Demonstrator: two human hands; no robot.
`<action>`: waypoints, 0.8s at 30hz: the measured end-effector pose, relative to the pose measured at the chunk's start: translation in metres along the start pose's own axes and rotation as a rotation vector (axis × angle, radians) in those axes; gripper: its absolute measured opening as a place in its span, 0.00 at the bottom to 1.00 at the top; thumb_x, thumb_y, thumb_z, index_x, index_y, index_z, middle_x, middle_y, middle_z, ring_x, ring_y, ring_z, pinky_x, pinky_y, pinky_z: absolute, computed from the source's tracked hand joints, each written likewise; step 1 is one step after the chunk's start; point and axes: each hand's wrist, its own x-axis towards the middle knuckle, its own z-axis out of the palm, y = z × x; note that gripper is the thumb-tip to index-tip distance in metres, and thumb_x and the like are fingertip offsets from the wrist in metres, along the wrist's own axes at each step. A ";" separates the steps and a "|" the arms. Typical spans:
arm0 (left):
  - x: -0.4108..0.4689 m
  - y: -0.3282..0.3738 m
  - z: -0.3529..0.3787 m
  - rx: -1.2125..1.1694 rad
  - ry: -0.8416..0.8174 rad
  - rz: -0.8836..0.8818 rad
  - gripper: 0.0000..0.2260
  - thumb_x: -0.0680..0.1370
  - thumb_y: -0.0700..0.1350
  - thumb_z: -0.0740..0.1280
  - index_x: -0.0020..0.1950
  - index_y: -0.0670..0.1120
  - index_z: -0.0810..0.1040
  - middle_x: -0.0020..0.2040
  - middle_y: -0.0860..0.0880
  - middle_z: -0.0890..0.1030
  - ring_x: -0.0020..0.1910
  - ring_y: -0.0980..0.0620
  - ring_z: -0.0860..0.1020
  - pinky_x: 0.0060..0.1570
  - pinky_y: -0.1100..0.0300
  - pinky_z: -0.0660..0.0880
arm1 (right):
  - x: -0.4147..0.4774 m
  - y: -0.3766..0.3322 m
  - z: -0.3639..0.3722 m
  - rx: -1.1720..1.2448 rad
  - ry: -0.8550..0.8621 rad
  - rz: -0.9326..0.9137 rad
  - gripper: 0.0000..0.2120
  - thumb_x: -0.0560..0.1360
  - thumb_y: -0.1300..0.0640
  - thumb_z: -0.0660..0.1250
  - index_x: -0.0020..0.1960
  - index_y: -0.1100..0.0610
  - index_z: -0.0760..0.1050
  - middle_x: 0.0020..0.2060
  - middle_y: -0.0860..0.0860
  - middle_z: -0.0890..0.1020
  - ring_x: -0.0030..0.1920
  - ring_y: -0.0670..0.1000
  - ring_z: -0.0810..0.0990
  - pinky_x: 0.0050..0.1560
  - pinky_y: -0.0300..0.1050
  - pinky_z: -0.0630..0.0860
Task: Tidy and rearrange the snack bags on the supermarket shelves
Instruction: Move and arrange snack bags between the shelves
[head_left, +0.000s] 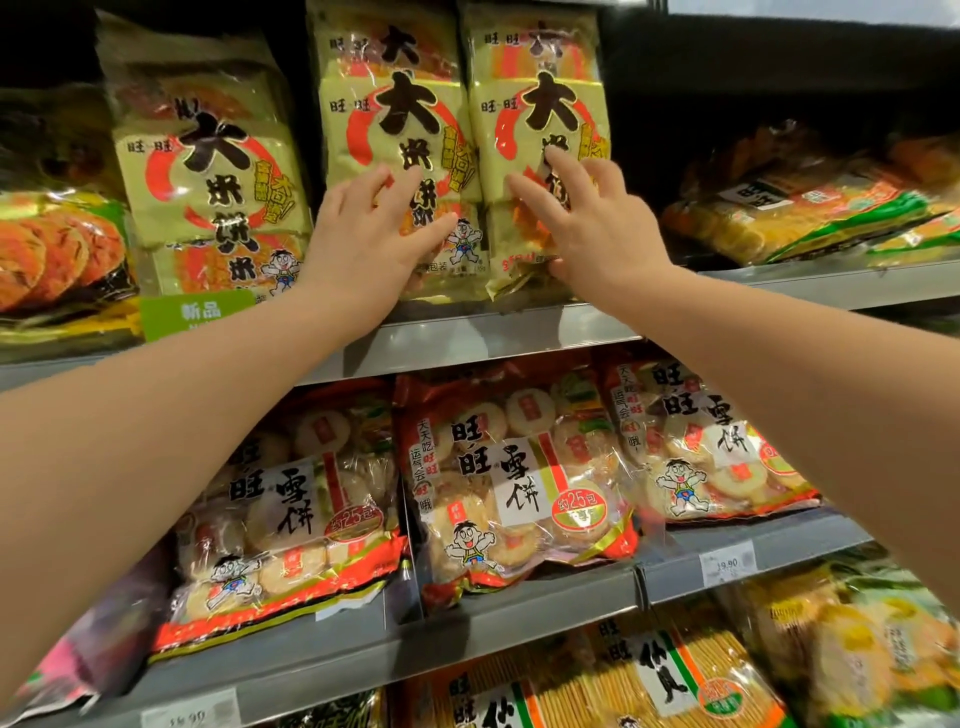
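1. Snack bags (415, 67): middle yellow bag (395, 130) and right yellow bag (540, 104) stand upright, touching side by side on the upper shelf (493, 338), long axis vertical, fronts facing outward.
2. Left hand (369, 234): fingers straight, apart, lying flat on the middle yellow bag's front.
3. Right hand (592, 223): fingers spread, slightly bent, fingertips (553, 156) pressing the right yellow bag's front.

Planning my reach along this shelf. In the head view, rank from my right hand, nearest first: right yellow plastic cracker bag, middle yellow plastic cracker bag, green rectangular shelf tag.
1. Right yellow plastic cracker bag: touched by the right hand.
2. Middle yellow plastic cracker bag: next leftward.
3. Green rectangular shelf tag: far left.
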 end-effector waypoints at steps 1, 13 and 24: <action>0.000 -0.001 0.000 -0.002 0.008 0.013 0.26 0.75 0.45 0.68 0.73 0.50 0.65 0.74 0.36 0.59 0.71 0.33 0.58 0.66 0.40 0.55 | 0.002 0.001 0.002 -0.023 0.001 0.002 0.38 0.74 0.53 0.68 0.75 0.45 0.48 0.74 0.57 0.55 0.70 0.63 0.59 0.51 0.55 0.74; -0.012 -0.014 0.002 -0.002 -0.027 0.092 0.31 0.66 0.48 0.77 0.68 0.48 0.72 0.68 0.33 0.69 0.62 0.29 0.68 0.58 0.37 0.66 | -0.007 0.015 0.028 -0.078 0.074 -0.160 0.37 0.71 0.57 0.72 0.74 0.56 0.58 0.70 0.62 0.66 0.67 0.68 0.65 0.57 0.61 0.73; -0.012 -0.006 -0.014 0.029 -0.079 0.044 0.21 0.76 0.56 0.61 0.66 0.49 0.75 0.67 0.36 0.70 0.61 0.32 0.69 0.56 0.39 0.67 | -0.015 0.020 0.019 0.062 0.081 -0.161 0.32 0.71 0.62 0.71 0.72 0.53 0.65 0.66 0.62 0.70 0.64 0.66 0.68 0.55 0.61 0.73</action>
